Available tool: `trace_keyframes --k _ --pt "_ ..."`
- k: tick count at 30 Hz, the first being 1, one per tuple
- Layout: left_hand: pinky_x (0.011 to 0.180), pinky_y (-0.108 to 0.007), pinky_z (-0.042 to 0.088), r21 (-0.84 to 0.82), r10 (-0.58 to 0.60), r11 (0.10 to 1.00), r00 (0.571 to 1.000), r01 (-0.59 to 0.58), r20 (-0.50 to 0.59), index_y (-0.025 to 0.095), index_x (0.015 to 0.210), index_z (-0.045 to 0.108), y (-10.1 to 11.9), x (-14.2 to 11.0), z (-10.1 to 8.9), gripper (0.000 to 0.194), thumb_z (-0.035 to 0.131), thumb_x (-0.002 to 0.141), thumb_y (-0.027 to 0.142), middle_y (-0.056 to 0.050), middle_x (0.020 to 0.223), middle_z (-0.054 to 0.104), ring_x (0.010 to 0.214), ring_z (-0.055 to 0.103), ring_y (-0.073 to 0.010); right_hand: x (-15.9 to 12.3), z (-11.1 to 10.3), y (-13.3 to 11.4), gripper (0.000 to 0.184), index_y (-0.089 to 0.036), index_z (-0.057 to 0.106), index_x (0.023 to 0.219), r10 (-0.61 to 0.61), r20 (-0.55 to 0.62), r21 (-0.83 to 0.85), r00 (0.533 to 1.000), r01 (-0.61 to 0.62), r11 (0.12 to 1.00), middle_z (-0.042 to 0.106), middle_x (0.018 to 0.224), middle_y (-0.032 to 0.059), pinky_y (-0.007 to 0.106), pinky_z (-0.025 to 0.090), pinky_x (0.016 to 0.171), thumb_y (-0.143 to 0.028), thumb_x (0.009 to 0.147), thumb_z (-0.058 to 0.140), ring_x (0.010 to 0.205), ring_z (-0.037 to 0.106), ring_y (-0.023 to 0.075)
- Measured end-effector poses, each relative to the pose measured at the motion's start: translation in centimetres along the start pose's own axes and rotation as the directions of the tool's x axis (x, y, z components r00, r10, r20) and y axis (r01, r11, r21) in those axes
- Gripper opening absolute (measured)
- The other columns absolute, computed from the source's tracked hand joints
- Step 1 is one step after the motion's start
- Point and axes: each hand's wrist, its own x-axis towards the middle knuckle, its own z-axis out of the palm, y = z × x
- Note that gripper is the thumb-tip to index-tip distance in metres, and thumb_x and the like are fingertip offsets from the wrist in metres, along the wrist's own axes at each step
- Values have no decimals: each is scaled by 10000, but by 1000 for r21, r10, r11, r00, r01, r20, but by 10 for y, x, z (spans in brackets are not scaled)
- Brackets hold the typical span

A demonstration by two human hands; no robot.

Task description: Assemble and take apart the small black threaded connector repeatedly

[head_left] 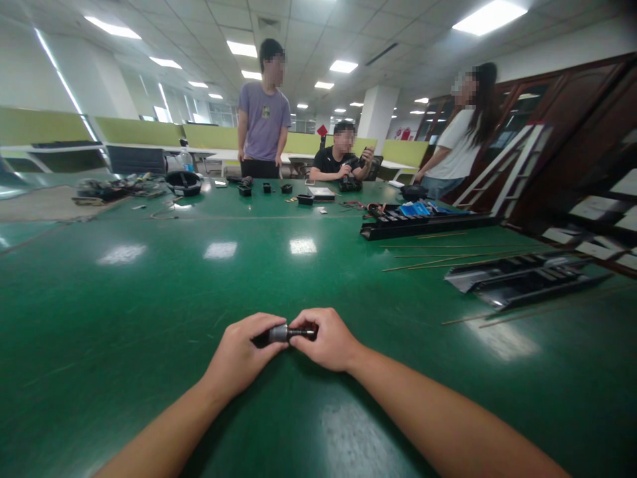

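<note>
My left hand (243, 348) is closed around a short grey metal cylinder (279, 333), thumb and fingers along its sides. From the cylinder's right end runs a thin dark ridged shaft (301, 332), pinched by the thumb and fingers of my right hand (328, 340). The two parts lie in one line, roughly level, just over the near middle of the green table (164, 292). Whether cylinder and shaft are joined, I cannot tell. My palm and fingers hide the cylinder's left end.
Black metal channels (537, 282) and thin rods (448, 257) lie at right, below a long black tray (428, 226). Small black boxes (305, 198) and a black round container (183, 183) stand far back. Three people are beyond the table; a ladder (522, 159) stands right.
</note>
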Motion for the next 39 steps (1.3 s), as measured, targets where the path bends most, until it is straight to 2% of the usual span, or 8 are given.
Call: trace_keyframes --k 10,18,39 --pt "821 -284 531 -23 -12 1000 1000 13 23 246 997 725 4 1 -1 205 737 797 291 -22 980 728 907 677 -192 0 -2 -2 128 -162 737 839 29 16 12 999 -29 999 706 746 20 231 438 614 -169 723 684 660 613 145" --pt "835 -270 514 -27 -24 999 1000 24 14 260 1012 721 -2 1 1 241 765 776 262 3 986 724 916 671 -173 0 -2 0 121 -152 740 831 39 8 25 999 -39 999 692 722 17 227 427 602 -178 723 691 636 600 136" --pt "853 -259 507 -8 14 1000 1000 -14 -13 278 1035 707 -7 0 3 259 755 785 229 16 1007 719 933 664 -157 1 0 1 113 -143 739 823 95 11 80 995 -96 992 693 715 23 225 423 584 -209 741 697 629 597 135"
